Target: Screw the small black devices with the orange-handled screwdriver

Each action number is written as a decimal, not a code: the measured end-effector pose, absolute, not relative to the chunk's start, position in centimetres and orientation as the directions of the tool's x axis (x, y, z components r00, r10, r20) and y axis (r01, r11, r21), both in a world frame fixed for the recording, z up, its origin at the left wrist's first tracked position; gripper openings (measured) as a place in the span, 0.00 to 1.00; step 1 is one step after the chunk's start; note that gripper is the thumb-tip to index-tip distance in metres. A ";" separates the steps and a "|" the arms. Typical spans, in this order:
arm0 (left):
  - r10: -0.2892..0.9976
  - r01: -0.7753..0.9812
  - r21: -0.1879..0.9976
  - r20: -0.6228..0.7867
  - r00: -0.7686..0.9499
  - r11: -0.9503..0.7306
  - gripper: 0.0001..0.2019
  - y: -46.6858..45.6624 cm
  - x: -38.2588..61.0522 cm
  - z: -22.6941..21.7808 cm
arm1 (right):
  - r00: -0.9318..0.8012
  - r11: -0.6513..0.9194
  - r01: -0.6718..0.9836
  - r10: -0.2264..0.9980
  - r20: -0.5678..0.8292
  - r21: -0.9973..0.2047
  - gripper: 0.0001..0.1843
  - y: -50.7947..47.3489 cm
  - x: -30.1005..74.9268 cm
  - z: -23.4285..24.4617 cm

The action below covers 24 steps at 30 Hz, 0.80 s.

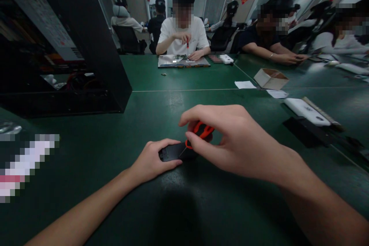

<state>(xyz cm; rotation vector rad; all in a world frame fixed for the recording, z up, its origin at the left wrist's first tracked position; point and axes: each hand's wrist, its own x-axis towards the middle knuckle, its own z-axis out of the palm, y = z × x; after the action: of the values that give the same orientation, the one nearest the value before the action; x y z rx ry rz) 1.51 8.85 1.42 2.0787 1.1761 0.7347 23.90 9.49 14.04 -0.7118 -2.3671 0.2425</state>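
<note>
A small black plastic device (172,152) lies on the green table, its right end partly hidden behind the tool and fingers. My left hand (152,159) grips its left end, thumb and fingers on opposite edges. Over it, my right hand (230,138) holds a screwdriver (204,130) with an orange and black handle. The thin shaft slants down to the left, and its tip meets the top of the device; whether it sits in a screw I cannot make out.
On the left stands a large black computer case (109,46) with its side open. Rightward lie a white device (307,111), a black flat part (307,132), an open cardboard box (271,78) and papers (245,85). Across the table, a person (184,34) works on a flat panel (167,61).
</note>
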 end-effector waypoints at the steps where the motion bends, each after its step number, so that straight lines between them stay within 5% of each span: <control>1: 0.880 0.527 0.749 0.160 0.446 -0.403 0.20 8.8 1.5 1.4 | -0.656 0.837 0.432 0.547 0.520 -0.335 0.07 9.5 23.8 13.9; 11: 0.879 0.543 0.732 0.162 0.448 -0.412 0.20 8.7 1.5 1.0 | -0.736 0.840 0.407 0.534 0.416 -0.359 0.05 9.8 23.4 13.2; 17: 0.888 0.535 0.748 0.159 0.430 -0.393 0.20 8.6 1.5 0.9 | -0.785 0.830 0.410 0.532 0.316 -0.378 0.19 8.8 23.8 14.0; 21: 0.871 0.513 0.753 0.159 0.466 -0.412 0.19 8.5 1.5 1.3 | -0.752 0.800 0.525 0.595 0.283 -0.288 0.07 8.5 24.2 13.9; 24: 0.870 0.535 0.729 0.169 0.463 -0.427 0.16 8.5 1.5 1.4 | -0.744 0.792 0.552 0.609 0.273 -0.262 0.07 8.3 24.1 13.7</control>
<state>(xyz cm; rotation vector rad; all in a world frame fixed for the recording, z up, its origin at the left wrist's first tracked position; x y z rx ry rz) 1.48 8.46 1.38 2.1145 1.1635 0.7253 24.14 8.35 13.73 -0.8845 -2.6368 0.2326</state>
